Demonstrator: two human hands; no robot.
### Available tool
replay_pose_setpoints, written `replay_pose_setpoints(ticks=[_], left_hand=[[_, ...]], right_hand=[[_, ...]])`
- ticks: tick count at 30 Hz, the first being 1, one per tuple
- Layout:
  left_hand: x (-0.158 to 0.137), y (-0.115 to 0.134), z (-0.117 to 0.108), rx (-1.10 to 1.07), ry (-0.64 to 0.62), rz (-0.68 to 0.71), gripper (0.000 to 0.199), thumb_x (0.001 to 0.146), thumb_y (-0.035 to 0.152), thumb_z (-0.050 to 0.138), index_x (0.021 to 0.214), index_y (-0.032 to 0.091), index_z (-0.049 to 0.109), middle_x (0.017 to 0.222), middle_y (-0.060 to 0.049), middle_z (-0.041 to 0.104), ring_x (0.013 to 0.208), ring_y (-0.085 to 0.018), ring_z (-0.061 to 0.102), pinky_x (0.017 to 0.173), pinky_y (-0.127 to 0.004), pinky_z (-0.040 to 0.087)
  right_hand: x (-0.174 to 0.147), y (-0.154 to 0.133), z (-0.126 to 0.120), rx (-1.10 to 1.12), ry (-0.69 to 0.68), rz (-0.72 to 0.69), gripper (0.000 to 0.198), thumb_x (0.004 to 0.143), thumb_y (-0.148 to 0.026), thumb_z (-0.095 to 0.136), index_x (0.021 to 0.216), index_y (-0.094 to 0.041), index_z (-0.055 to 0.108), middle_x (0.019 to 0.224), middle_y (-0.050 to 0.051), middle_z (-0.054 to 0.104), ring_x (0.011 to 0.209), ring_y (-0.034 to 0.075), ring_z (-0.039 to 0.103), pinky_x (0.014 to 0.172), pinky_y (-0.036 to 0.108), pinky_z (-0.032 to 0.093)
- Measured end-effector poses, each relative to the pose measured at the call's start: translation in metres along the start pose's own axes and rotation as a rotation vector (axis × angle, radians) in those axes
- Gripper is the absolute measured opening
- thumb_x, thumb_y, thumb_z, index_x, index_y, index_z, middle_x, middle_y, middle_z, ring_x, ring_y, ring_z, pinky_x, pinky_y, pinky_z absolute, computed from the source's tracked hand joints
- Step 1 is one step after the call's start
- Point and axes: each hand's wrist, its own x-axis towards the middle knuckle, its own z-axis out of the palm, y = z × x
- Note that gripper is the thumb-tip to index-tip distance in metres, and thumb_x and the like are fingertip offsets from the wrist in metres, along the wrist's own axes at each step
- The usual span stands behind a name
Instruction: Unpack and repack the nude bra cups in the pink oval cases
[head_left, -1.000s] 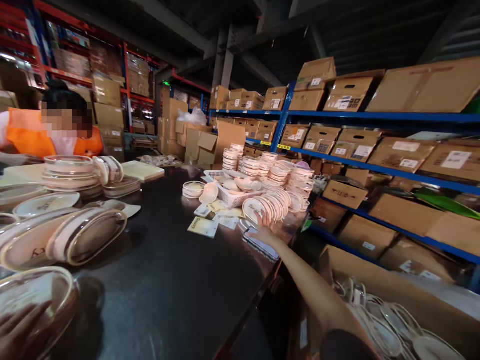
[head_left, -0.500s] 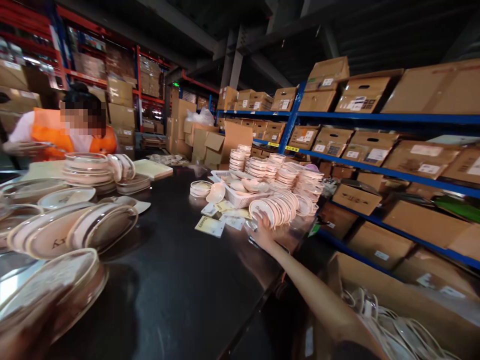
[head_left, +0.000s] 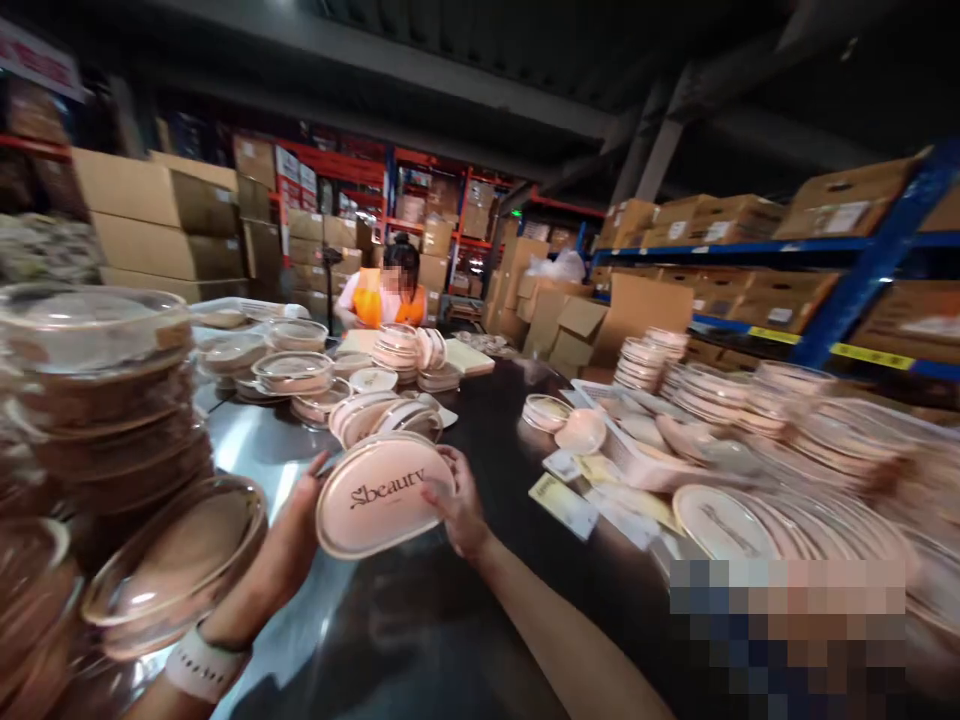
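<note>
While the right hand point(head_left: 463, 505) grips the right end of a pink oval pouch point(head_left: 382, 497), thumb on its lettered face, the left hand point(head_left: 291, 535) meets the left edge, fingers partly hidden; cannot tell if closed. Pouch is up over the dark table point(head_left: 495, 430), stacked pouches point(head_left: 105, 400) to left, white basket point(head_left: 637, 458) to right.

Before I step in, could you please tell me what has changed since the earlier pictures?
The right hand has left the row of pouches by the basket and moved left; it now grips a printed pink pouch, with the left hand at the other edge. The view has swung left too. The basket and cards beside it stay put.
</note>
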Motion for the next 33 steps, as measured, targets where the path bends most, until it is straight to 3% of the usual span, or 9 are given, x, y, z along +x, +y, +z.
replay_pose_setpoints(ticks=[3,5,7,9,12,17,22,29,33], left_hand=[[-0.002,-0.021,0.000,0.380,-0.002,0.256,0.116,0.056,0.044,0.085,0.150,0.017,0.023,0.122,-0.017,0.063,0.099,-0.033,0.067,0.079,-0.047,0.059],[-0.007,-0.038,-0.001,0.743,0.066,0.649,0.100,0.067,0.038,0.078,0.149,0.015,0.025,0.121,-0.019,0.060,0.106,-0.035,0.064,0.086,-0.051,0.055],[-0.014,-0.049,-0.002,1.043,0.126,1.000,0.073,0.078,0.026,0.066,0.143,0.013,0.035,0.119,-0.020,0.060,0.107,-0.036,0.061,0.091,-0.054,0.050],[-0.023,-0.049,-0.001,1.241,0.161,1.203,0.055,0.083,0.014,0.054,0.137,0.011,0.042,0.116,-0.020,0.061,0.107,-0.034,0.059,0.094,-0.053,0.046],[-0.036,-0.040,0.005,1.357,0.204,1.344,0.044,0.087,0.006,0.046,0.131,0.010,0.049,0.111,-0.018,0.062,0.106,-0.030,0.057,0.100,-0.049,0.038],[-0.050,-0.043,0.015,1.422,0.200,1.445,0.059,0.091,0.006,0.049,0.148,0.015,0.036,0.102,-0.010,0.066,0.101,-0.023,0.058,0.111,-0.043,0.028],[-0.052,-0.057,0.023,1.322,0.222,1.366,0.071,0.092,0.003,0.044,0.155,0.022,0.019,0.101,-0.008,0.068,0.100,-0.022,0.060,0.110,-0.042,0.030],[-0.052,-0.054,0.022,1.327,0.113,1.258,0.068,0.091,0.005,0.043,0.154,0.022,0.023,0.111,-0.009,0.067,0.107,-0.023,0.059,0.107,-0.040,0.031],[-0.044,-0.044,0.016,1.262,-0.044,1.129,0.070,0.082,0.001,0.045,0.148,0.020,0.034,0.120,-0.013,0.062,0.116,-0.027,0.054,0.106,-0.046,0.032]], right_hand=[[0.000,-0.011,-0.010,-0.381,0.003,-0.251,0.048,0.076,-0.034,0.070,0.120,-0.023,0.055,0.133,0.012,0.050,0.124,0.030,0.050,0.102,0.045,0.045],[-0.006,-0.020,-0.015,-0.659,-0.012,-0.424,0.037,0.079,-0.025,0.063,0.115,-0.021,0.061,0.138,0.013,0.045,0.131,0.031,0.043,0.108,0.047,0.038],[-0.014,-0.026,-0.012,-0.823,-0.087,-0.523,0.029,0.080,-0.019,0.058,0.108,-0.020,0.063,0.122,0.012,0.054,0.118,0.028,0.051,0.103,0.045,0.042],[-0.024,-0.027,-0.003,-0.888,-0.146,-0.543,0.020,0.080,-0.019,0.060,0.100,-0.020,0.061,0.102,0.008,0.059,0.100,0.024,0.057,0.091,0.040,0.048],[-0.036,-0.019,0.013,-0.911,-0.111,-0.521,0.015,0.082,-0.024,0.066,0.092,-0.020,0.056,0.090,0.005,0.059,0.086,0.021,0.058,0.077,0.032,0.051],[-0.041,-0.008,0.020,-0.912,-0.141,-0.493,0.012,0.087,-0.028,0.062,0.082,-0.020,0.055,0.082,0.004,0.060,0.074,0.019,0.060,0.068,0.028,0.049],[-0.038,-0.010,0.015,-1.046,-0.225,-0.381,0.012,0.081,-0.010,0.054,0.075,-0.020,0.055,0.076,0.003,0.064,0.065,0.017,0.063,0.058,0.025,0.046],[-0.041,0.003,0.015,-1.533,-0.258,-0.659,0.015,0.086,-0.009,0.047,0.085,-0.018,0.060,0.071,0.008,0.065,0.053,0.020,0.062,0.044,0.028,0.034],[-0.015,-0.006,-0.009,-1.562,-0.203,-0.392,0.019,0.084,-0.007,0.047,0.078,-0.020,0.059,0.072,0.006,0.067,0.053,0.018,0.063,0.044,0.025,0.032]])
